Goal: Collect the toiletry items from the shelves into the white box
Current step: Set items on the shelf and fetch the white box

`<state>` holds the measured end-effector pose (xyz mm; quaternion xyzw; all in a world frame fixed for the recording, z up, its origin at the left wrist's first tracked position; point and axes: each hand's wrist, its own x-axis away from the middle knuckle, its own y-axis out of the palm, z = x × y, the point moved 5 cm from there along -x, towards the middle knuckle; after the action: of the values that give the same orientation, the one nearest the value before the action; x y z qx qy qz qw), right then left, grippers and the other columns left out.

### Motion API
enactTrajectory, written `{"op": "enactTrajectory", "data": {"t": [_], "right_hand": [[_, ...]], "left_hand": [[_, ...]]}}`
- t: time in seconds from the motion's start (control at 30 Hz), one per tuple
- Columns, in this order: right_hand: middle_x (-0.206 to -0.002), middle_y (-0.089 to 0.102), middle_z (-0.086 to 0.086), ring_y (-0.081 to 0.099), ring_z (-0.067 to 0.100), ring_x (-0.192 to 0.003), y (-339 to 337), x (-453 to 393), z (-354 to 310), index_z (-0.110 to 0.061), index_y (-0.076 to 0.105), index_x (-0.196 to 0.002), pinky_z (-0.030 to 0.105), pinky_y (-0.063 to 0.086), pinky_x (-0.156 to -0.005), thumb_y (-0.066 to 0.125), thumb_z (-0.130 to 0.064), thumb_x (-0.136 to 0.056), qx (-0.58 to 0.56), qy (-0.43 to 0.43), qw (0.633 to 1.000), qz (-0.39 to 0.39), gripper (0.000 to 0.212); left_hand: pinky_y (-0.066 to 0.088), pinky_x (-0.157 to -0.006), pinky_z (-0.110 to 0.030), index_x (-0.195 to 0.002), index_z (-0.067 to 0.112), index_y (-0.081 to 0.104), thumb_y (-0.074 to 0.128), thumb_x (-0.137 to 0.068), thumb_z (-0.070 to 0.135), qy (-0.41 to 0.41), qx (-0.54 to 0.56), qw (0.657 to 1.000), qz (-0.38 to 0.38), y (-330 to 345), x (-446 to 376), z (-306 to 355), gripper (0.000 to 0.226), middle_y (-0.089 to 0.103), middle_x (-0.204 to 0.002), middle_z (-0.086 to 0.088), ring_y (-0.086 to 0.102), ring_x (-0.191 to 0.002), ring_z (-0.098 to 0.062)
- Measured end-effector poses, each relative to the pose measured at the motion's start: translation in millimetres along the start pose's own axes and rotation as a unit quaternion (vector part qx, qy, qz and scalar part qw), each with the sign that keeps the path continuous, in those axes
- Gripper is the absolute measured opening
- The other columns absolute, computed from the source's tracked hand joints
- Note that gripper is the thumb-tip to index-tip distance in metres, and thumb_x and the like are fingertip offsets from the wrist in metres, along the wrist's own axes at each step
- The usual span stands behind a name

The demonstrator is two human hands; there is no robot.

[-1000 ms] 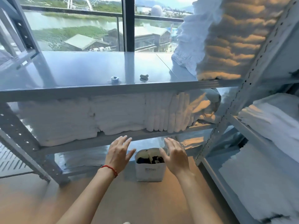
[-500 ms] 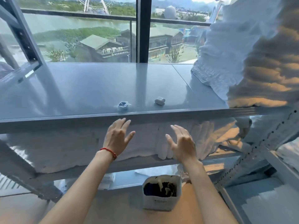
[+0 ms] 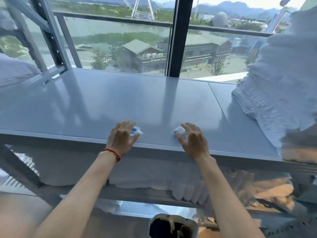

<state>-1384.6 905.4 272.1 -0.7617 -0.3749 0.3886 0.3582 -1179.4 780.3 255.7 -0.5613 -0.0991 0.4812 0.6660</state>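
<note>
Now | grey shelf [image 3: 96, 107] by window [image 3: 120, 42] | fingers [image 3: 127, 125] spread, both hands

Both bare forearms are extended fwd & up. Left hand [image 3: 122, 138], red cord bracelet [image 3: 112, 152] at wrist, is held palm-down w/ fingers spread, relaxed. Right hand [image 3: 193, 140] is likewise opened, fingers loosely curved.

Bare forearms, thin red string bracelet [image 3: 112, 152] on left wrist
</note>
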Motion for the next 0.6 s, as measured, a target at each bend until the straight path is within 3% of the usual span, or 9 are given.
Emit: {"op": "enactTrajectory", "data": {"t": [0.1,0.23,0.37,0.6], "right_hand": [[-0.136,0.045,0.007,0.038,0.025,-0.124,13,-15,5,-0.013,0.046,-0.129,0.038,0.035,-0.096,0.053,-0.031,-0.089,0.02,0.014,0.999,-0.035,0.044],[-0.13,0.05,0.008,0.039,0.026,-0.122,25,-26,6,-0.015,0.047,-0.129,0.036,0.037,-0.094,0.054,-0.031,-0.087,0.045,0.025,0.997,-0.063,0.046],[-0.12,0.056,0.011,0.042,0.027,-0.117,28,-33,6,-0.012,0.053,-0.123,0.034,0.039,-0.092,0.059,-0.029,-0.084,0.023,0.037,0.997,-0.064,0.043],[-0.112,0.059,0.012,0.047,0.028,-0.11,30,-39,-21,-0.011,0.058,-0.117,0.033,0.039,-0.087,0.064,-0.03,-0.082,-0.03,0.003,0.998,-0.049,0.04]], "left_hand": [[0.044,-0.086,-0.048,-0.113,0.002,0.057,0.067,-0.079,0.02,0.005,-0.001,1.0,-0.015,8,-8,-7,0.04,0.059,-0.116,-0.023,0.053,-0.105,-0.04],[0.048,-0.08,-0.044,-0.104,0.001,0.062,0.071,-0.074,0.013,0.031,0.01,0.999,-0.003,11,-9,-11,0.034,0.066,-0.099,-0.019,0.06,-0.091,-0.037],[0.05,-0.075,-0.042,-0.099,0.002,0.064,0.075,-0.07,0.011,0.043,0.022,0.999,0.013,11,-13,-16,0.032,0.067,-0.089,-0.018,0.061,-0.082,-0.036],[0.049,-0.076,-0.038,-0.101,0.003,0.065,0.076,-0.069,0.011,0.027,0.061,0.997,0.048,-6,-13,-24,0.034,0.068,-0.089,-0.017,0.061,-0.082,-0.035]]}}
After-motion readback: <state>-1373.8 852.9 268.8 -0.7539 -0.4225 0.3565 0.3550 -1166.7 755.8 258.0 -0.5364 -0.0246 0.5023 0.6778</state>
